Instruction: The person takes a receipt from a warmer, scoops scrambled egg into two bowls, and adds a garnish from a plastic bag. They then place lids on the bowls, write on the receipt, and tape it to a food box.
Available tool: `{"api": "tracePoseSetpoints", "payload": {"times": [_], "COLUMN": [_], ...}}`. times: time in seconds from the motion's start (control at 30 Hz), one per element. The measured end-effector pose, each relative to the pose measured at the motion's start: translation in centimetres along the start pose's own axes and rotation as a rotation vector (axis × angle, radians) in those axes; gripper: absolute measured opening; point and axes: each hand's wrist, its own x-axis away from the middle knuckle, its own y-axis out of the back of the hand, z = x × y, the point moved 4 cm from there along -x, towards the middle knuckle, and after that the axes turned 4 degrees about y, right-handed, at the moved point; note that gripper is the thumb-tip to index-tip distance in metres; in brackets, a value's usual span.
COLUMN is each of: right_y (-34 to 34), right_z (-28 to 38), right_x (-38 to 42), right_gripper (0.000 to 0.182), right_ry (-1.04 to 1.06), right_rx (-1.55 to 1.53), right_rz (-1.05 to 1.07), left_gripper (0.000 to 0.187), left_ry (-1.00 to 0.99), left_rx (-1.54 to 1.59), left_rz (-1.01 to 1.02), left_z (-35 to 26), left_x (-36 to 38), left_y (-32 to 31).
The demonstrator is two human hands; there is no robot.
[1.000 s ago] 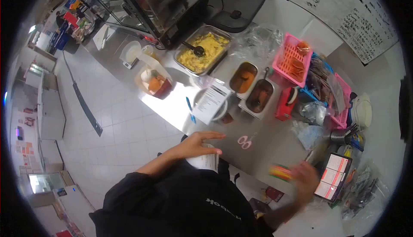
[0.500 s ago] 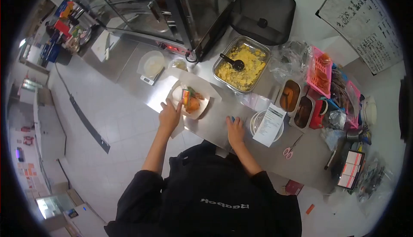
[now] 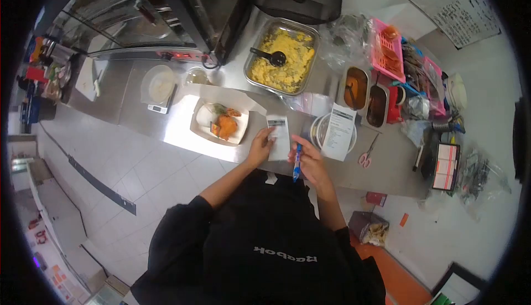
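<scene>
My left hand [image 3: 260,148] holds the left edge of a small printed receipt [image 3: 280,141] at the counter's front edge, fingertips on the paper. My right hand [image 3: 311,164] grips a blue pen [image 3: 297,162] just to the receipt's right. Left of the receipt sits an open paper food box [image 3: 241,132] containing white rice [image 3: 207,115], an orange-brown fried piece [image 3: 225,128] and some greens. A second, longer receipt [image 3: 339,132] lies across round white lids or bowls [image 3: 318,133] beside my right hand.
Behind stand a metal tray of yellow food [image 3: 285,75] with a black scoop [image 3: 276,58], and a glass warming cabinet [image 3: 185,55]. Two sauce containers [image 3: 354,88], a pink basket [image 3: 385,50] and pink scissors [image 3: 365,159] are at right. A scale [image 3: 159,108] bears a plastic tub.
My left hand has left the food box and moved right onto a receipt. My right hand has lifted off the counter with the pen. The view has shifted.
</scene>
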Motion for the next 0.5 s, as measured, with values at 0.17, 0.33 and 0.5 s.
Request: {"api": "tracePoseSetpoints", "payload": {"times": [0.17,0.33,0.5], "right_y": [3.8,4.0,2.2], "right_z": [-6.0,-8.1,-8.9], "right_x": [-2.0,-4.2,-4.8], "right_gripper": [0.025,0.014,0.015], "right_ry": [0.064,0.468,0.559], "right_rx": [0.695,0.98,1.112], "right_rz": [-0.097,-0.262,-0.273], "left_gripper": [0.069,0.095,0.094], "left_ry": [-0.113,-0.282,-0.261], "left_rx": [-0.734,-0.852,-0.855], "left_rz": [0.091,-0.032,-0.026], "left_z": [-1.7,0.1,0.3], "left_x": [0.2,0.0,-0.1], "left_y": [-0.1,1.5,1.5]}}
